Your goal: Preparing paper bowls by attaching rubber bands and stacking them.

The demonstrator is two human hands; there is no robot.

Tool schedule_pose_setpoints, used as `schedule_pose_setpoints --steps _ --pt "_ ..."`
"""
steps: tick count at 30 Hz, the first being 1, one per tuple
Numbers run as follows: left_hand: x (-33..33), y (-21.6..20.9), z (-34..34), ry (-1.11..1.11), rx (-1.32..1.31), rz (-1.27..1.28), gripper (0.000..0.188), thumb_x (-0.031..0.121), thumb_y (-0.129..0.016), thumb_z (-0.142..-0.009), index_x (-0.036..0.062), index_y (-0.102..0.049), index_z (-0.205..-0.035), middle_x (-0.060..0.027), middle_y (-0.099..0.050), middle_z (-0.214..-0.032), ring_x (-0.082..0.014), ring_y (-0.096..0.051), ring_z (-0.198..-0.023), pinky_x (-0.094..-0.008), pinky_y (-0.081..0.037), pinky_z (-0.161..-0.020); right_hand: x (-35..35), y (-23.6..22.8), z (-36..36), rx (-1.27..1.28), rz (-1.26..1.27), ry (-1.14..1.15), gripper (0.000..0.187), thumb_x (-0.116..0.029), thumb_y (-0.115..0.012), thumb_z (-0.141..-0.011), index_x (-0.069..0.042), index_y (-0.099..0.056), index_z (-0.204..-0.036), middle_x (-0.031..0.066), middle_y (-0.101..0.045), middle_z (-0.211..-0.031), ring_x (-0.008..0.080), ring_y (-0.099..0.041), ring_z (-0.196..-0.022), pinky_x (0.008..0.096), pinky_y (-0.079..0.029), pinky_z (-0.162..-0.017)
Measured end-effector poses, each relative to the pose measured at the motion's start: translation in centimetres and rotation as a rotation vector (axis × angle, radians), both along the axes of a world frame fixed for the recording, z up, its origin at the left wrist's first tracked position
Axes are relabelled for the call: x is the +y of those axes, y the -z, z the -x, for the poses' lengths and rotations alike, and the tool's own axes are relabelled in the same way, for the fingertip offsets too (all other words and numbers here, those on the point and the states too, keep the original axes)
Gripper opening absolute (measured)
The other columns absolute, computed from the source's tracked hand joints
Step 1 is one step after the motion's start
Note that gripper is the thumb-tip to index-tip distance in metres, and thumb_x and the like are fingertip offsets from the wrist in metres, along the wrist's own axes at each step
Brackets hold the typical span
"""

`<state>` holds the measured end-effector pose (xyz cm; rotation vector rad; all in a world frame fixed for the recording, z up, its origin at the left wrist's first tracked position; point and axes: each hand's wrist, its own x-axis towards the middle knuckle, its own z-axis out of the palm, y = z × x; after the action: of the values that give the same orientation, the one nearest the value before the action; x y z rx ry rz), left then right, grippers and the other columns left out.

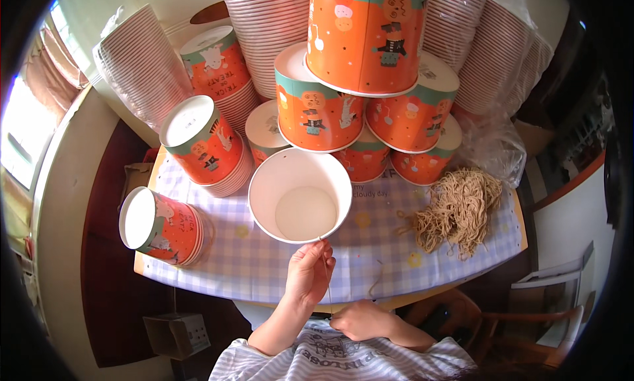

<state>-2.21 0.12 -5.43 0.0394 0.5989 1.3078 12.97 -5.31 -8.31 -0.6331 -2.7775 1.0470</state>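
Note:
An open paper bucket (300, 196), white inside, stands near the middle of the table with its mouth tilted toward me. My left hand (307, 272) is at its near rim, thumb and finger pinched on a thin tan string (329, 285) by a small hole. From there the string drops toward my right hand (364, 320), which is closed low in front of my shirt, just off the table edge. Its fingertips appear to grip the string's lower part, though the end is hidden. A tangled pile of tan strings (462, 212) lies on the right of the table.
Orange and green printed buckets are piled upside down behind, one large bucket (366, 41) on top. Nested stacks stand at left, the nearest bucket stack (168, 226) by the table's edge. Plastic-wrapped stacks (142, 64) rise at the back. A wooden chair (528, 328) is at lower right.

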Motion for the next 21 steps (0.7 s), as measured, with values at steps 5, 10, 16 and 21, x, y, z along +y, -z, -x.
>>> schedule_pose_setpoints --steps 5,10,16,21 --pt "0.0 0.7 -0.2 -0.137 0.249 -0.038 0.003 0.009 -0.062 -0.080 0.0079 -0.060 -0.078 0.0005 -0.058 -0.077 -0.0099 -0.051 -0.070 -0.0233 -0.041 -0.066 0.0 -0.3 0.3 0.098 -0.020 0.037 0.010 -0.010 -0.055 -0.069 -0.008 -0.048 -0.062 0.0052 -0.053 -0.062 0.0247 -0.057 -0.059 0.0366 -0.045 -0.047" --pt "-0.1 0.8 -0.2 -0.162 0.313 -0.091 0.003 0.008 -0.060 -0.081 0.0071 -0.060 -0.078 -0.0007 -0.059 -0.078 -0.0102 -0.052 -0.070 -0.0234 -0.041 -0.066 0.1 0.2 0.4 0.052 -0.003 0.046 0.007 -0.010 -0.054 -0.069 -0.008 -0.050 -0.064 0.0061 -0.055 -0.064 0.0251 -0.059 -0.061 0.0370 -0.046 -0.049" --pt "0.1 0.4 -0.1 -0.132 0.201 -0.036 0.004 0.008 -0.060 -0.081 0.0070 -0.059 -0.077 -0.0005 -0.058 -0.076 -0.0105 -0.051 -0.070 -0.0239 -0.041 -0.064 0.4 -0.1 0.5 -0.016 0.021 -0.015 0.004 -0.010 -0.053 -0.070 -0.007 -0.052 -0.068 0.0080 -0.058 -0.067 0.0268 -0.060 -0.065 0.0383 -0.048 -0.053" --pt "0.2 0.0 0.2 -0.111 0.177 -0.011 0.004 0.008 -0.059 -0.081 0.0074 -0.058 -0.077 -0.0003 -0.058 -0.076 -0.0107 -0.051 -0.070 -0.0243 -0.041 -0.065 0.1 0.0 0.8 0.014 0.026 -0.019 0.006 -0.012 -0.053 -0.071 -0.006 -0.051 -0.068 0.0077 -0.057 -0.068 0.0269 -0.060 -0.066 0.0391 -0.048 -0.054"
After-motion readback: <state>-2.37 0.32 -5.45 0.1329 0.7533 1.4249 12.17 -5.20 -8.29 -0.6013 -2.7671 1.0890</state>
